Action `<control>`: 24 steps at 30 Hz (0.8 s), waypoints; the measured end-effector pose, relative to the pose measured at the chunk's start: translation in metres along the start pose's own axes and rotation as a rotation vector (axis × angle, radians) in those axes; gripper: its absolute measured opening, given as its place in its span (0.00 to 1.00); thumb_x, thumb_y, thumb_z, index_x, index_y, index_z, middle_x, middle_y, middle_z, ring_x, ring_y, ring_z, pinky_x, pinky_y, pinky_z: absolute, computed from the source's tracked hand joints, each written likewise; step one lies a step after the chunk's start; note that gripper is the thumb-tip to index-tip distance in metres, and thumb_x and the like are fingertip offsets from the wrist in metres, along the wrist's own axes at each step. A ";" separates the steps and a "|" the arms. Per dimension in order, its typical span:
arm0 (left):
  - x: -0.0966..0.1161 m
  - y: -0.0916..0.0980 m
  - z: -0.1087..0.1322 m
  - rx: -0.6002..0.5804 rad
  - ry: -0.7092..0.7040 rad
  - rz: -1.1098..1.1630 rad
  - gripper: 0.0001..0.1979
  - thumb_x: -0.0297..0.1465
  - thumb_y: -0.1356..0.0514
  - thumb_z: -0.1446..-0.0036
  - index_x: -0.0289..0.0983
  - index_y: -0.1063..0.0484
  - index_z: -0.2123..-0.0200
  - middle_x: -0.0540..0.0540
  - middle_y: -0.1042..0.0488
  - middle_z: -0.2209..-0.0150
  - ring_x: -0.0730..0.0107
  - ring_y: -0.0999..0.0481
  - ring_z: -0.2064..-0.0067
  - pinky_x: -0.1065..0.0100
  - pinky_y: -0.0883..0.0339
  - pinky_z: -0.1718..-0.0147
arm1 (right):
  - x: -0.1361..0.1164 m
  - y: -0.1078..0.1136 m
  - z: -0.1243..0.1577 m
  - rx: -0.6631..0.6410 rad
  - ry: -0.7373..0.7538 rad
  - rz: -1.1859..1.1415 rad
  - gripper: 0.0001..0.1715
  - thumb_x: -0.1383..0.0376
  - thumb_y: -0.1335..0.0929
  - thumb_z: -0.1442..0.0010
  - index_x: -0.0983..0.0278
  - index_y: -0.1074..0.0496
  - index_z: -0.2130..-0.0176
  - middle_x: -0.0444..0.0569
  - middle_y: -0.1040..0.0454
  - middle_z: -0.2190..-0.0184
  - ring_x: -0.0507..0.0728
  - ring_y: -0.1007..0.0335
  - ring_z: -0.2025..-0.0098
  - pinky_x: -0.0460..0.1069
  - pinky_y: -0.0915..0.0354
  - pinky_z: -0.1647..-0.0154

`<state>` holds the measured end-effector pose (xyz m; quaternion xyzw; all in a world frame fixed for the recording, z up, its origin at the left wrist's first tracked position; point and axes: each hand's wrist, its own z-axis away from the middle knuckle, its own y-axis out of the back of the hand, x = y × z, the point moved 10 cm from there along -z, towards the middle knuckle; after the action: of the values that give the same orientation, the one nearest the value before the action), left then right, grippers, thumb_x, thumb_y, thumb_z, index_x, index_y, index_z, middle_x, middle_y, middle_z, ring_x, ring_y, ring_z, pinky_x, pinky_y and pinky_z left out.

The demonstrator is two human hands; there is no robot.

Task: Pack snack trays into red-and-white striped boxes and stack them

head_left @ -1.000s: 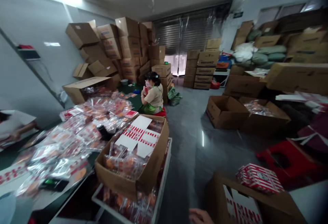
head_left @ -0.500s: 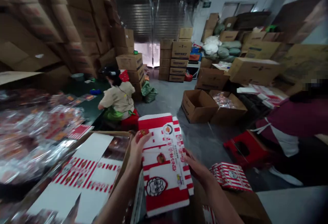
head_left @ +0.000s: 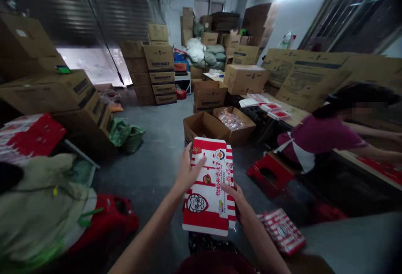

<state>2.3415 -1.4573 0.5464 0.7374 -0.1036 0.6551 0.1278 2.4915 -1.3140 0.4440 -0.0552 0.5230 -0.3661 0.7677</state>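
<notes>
I hold a flat, unfolded red-and-white striped carton (head_left: 209, 188) upright in front of me, its printed face with a cartoon head toward me. My left hand (head_left: 187, 171) grips its upper left edge, thumb across the front. My right hand (head_left: 236, 196) holds the right side lower down, fingers curled behind the card. Below the right hand lies a closed striped box (head_left: 282, 231).
A person in a maroon top (head_left: 317, 136) leans over a table (head_left: 364, 159) on the right, beside a red stool (head_left: 268, 173). Another person in a beige top (head_left: 37, 207) sits close at my left. Open cardboard boxes (head_left: 216, 125) stand on the grey floor ahead; stacked cartons (head_left: 158, 69) line the back.
My view has swung right, away from the table of wrapped goods. Both hands came up holding the flat carton, and the left hand has shifted to its top edge.
</notes>
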 end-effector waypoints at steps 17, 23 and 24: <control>-0.064 0.196 -0.509 -0.618 -0.354 -0.805 0.10 0.29 0.45 0.32 0.42 0.23 0.57 0.44 0.19 0.61 0.62 0.22 0.62 0.65 0.36 0.63 | -0.054 -0.374 -0.538 -0.316 0.013 0.114 0.38 0.53 0.17 0.57 0.64 0.25 0.51 0.54 0.14 0.58 0.68 0.16 0.58 0.58 0.24 0.56; -0.062 0.240 -0.779 -0.398 -0.363 -0.586 0.13 0.33 0.41 0.36 0.40 0.20 0.71 0.47 0.19 0.71 0.65 0.24 0.69 0.69 0.38 0.68 | -0.119 -0.453 -0.703 -0.215 0.146 0.120 0.41 0.52 0.16 0.61 0.62 0.26 0.51 0.54 0.14 0.58 0.72 0.17 0.54 0.61 0.25 0.52; -0.068 0.245 -0.828 -0.350 -0.347 -0.567 0.13 0.34 0.41 0.36 0.40 0.19 0.71 0.47 0.19 0.72 0.65 0.24 0.70 0.69 0.38 0.69 | -0.134 -0.464 -0.728 -0.191 0.154 0.107 0.43 0.52 0.16 0.62 0.61 0.26 0.50 0.54 0.15 0.58 0.72 0.17 0.54 0.62 0.25 0.52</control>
<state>1.4765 -1.4215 0.5820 0.8037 -0.0258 0.4315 0.4090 1.6184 -1.3506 0.4373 -0.0718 0.6150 -0.2762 0.7351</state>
